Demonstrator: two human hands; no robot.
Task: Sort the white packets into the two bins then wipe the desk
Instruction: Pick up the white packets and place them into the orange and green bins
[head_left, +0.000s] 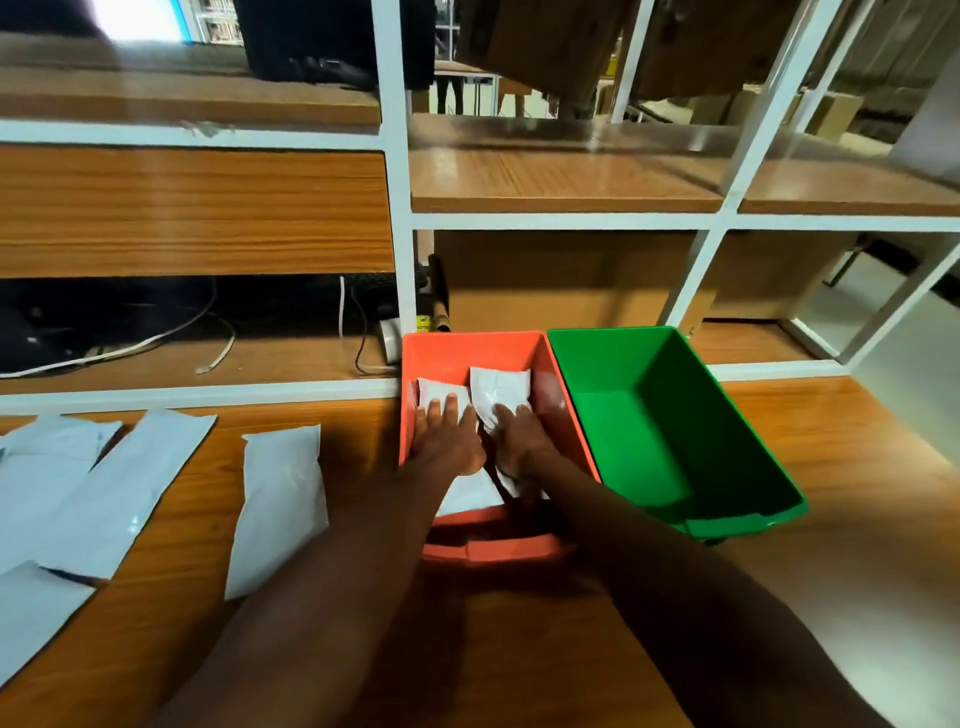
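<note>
wooden surface below white shelving: both hands, left hand flat and right hand loosely curled, press packets inside the orange bin, while unsorted packets lie lengthwise at nine o'clock, nearer the left.

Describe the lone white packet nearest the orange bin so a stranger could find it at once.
Start at the wooden desk and find the orange bin, left of the green bin. Just left of the orange one lies a puffy white packet, long side running away from the viewer. Unlike the overlapping flat packets farther left, it lies alone.
</note>
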